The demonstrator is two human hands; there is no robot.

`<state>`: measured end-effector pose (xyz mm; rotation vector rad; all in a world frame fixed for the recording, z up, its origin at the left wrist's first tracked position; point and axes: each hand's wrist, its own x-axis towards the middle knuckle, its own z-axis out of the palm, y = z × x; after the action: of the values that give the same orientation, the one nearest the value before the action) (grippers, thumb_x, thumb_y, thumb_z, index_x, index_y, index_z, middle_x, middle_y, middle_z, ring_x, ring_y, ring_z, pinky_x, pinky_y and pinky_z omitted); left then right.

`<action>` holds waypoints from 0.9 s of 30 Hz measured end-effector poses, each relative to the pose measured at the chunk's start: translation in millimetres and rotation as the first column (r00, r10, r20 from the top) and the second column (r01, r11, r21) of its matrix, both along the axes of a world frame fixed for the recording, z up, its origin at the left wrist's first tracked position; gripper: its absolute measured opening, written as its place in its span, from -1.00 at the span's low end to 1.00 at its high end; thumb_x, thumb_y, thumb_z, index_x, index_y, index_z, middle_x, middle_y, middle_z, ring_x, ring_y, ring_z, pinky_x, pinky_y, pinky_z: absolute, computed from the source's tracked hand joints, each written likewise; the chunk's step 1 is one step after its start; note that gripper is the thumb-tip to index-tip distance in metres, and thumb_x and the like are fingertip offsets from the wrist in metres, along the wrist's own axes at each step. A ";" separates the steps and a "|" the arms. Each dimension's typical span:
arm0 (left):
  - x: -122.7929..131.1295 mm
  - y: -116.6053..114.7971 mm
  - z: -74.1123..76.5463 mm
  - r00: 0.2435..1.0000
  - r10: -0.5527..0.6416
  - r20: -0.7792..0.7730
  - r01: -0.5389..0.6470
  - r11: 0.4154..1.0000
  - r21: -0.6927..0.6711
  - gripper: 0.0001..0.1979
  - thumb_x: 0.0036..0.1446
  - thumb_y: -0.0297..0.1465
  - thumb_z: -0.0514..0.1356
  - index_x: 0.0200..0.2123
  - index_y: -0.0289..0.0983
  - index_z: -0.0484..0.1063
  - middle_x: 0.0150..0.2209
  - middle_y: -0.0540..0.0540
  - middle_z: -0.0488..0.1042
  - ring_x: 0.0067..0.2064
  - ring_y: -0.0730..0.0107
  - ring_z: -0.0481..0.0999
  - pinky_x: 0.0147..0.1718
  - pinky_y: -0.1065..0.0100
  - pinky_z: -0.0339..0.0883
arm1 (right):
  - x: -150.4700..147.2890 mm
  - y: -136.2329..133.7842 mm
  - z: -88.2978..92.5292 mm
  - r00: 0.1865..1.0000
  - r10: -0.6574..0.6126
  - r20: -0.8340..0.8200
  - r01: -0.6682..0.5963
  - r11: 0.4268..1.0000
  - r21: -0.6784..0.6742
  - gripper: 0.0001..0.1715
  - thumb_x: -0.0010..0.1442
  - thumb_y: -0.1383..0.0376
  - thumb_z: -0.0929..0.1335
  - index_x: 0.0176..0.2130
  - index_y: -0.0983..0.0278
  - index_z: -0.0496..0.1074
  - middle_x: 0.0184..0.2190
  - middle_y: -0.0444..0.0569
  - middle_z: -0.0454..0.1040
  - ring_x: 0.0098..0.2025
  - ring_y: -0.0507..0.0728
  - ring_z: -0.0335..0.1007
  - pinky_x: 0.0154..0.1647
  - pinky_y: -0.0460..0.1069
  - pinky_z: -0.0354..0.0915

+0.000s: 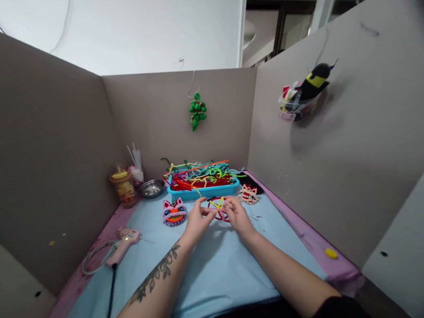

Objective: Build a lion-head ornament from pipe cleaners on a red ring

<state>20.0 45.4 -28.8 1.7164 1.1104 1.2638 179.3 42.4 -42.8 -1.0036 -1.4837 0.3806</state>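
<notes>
Over the middle of the blue cloth, my left hand (pixel 200 218) and my right hand (pixel 237 216) face each other. A thin pinkish strand stretches between their fingertips, and both hands pinch it. Small yellow pieces (pixel 217 204) show between the hands, over a dark red ring-shaped piece (pixel 218 216) partly hidden by the fingers. To the left of my left hand lies a purple and orange animal face (pixel 174 213). A cream and red animal face (pixel 248 194) lies just beyond my right hand.
Colourful fuzzy stems (pixel 202 175) fill a blue tray (pixel 187 194) at the back. A metal bowl (pixel 151 188) and a jar (pixel 124 189) stand back left. The pink glue gun (pixel 125 244) lies on the left, its cord running forward. Grey panels (pixel 153 114) enclose the table.
</notes>
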 end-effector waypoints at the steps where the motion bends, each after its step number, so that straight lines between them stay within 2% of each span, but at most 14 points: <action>1: 0.8 -0.4 -0.1 1.000 -0.011 0.020 0.012 1.000 -0.010 -0.40 -0.08 -0.32 0.26 0.05 -0.31 0.16 -0.38 -0.08 0.52 -0.33 0.34 0.50 -0.30 0.33 0.32 | -0.3 -0.7 0.4 1.000 0.009 0.003 -0.009 1.000 -0.003 -0.75 0.16 0.15 0.21 -0.41 0.25 0.33 -0.22 0.02 0.31 -0.07 0.16 0.22 0.01 0.08 0.14; 3: 2.7 -1.1 0.4 0.997 -0.024 0.069 0.026 0.999 -0.028 -0.35 -0.09 -0.31 0.27 0.07 -0.31 0.13 -0.36 -0.09 0.52 -0.32 0.34 0.50 -0.31 0.35 0.32 | -1.4 -1.0 0.1 0.999 0.034 -0.004 -0.034 0.999 -0.026 -0.74 0.15 0.14 0.22 -0.41 0.25 0.34 -0.20 0.04 0.30 -0.04 0.17 0.21 0.00 0.08 0.17; 6: 5.0 -1.9 2.3 0.988 -0.046 0.145 0.056 0.996 -0.067 -0.32 -0.09 -0.31 0.27 0.09 -0.34 0.09 -0.45 -0.04 0.48 -0.41 0.40 0.47 -0.39 0.39 0.29 | -3.9 0.0 -2.3 0.997 0.068 -0.036 -0.071 0.993 -0.098 -0.72 0.11 0.10 0.26 -0.42 0.24 0.37 -0.18 0.06 0.28 -0.02 0.20 0.20 -0.09 0.07 0.26; 12: 6.1 -2.3 3.7 0.967 -0.086 0.239 0.114 0.988 -0.104 -0.39 -0.06 -0.35 0.21 0.06 -0.37 0.09 -0.56 0.07 0.36 -0.53 0.49 0.37 -0.48 0.44 0.22 | -6.6 -1.3 -2.5 0.990 0.119 -0.072 -0.131 0.972 -0.194 -0.75 0.02 0.11 0.33 -0.44 0.25 0.41 -0.13 0.06 0.24 -0.01 0.21 0.21 -0.16 0.05 0.30; 16: 4.6 -0.4 2.1 0.966 -0.096 0.240 0.121 0.988 -0.091 -0.45 -0.04 -0.37 0.19 0.04 -0.35 0.13 -0.58 0.10 0.32 -0.55 0.53 0.32 -0.52 0.46 0.18 | -6.7 -3.1 0.1 0.992 0.103 -0.072 -0.115 0.975 -0.190 -0.77 0.02 0.13 0.33 -0.41 0.25 0.41 -0.13 0.07 0.25 -0.02 0.21 0.23 -0.16 0.05 0.30; 21: 3.6 0.7 1.8 0.969 -0.095 0.226 0.118 0.989 -0.088 -0.47 -0.02 -0.35 0.18 0.03 -0.33 0.14 -0.57 0.09 0.33 -0.51 0.48 0.38 -0.48 0.44 0.22 | -6.1 0.7 -4.4 0.992 0.105 -0.069 -0.115 0.978 -0.171 -0.74 0.00 0.11 0.34 -0.43 0.27 0.41 -0.14 0.07 0.27 -0.02 0.20 0.23 -0.12 0.05 0.29; 27: 6.5 -2.4 3.2 0.960 -0.129 0.249 0.154 0.985 -0.084 -0.41 -0.06 -0.36 0.23 0.04 -0.33 0.10 -0.53 0.08 0.35 -0.50 0.50 0.38 -0.44 0.42 0.25 | -5.4 5.6 -11.8 0.996 0.082 -0.033 -0.086 0.984 -0.159 -0.70 0.06 0.07 0.30 -0.41 0.27 0.40 -0.13 0.08 0.30 -0.08 0.18 0.28 -0.15 0.05 0.31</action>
<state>26.5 43.0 -25.6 1.4913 0.8769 1.2657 173.8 48.0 -54.6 -1.0603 -1.4926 0.5793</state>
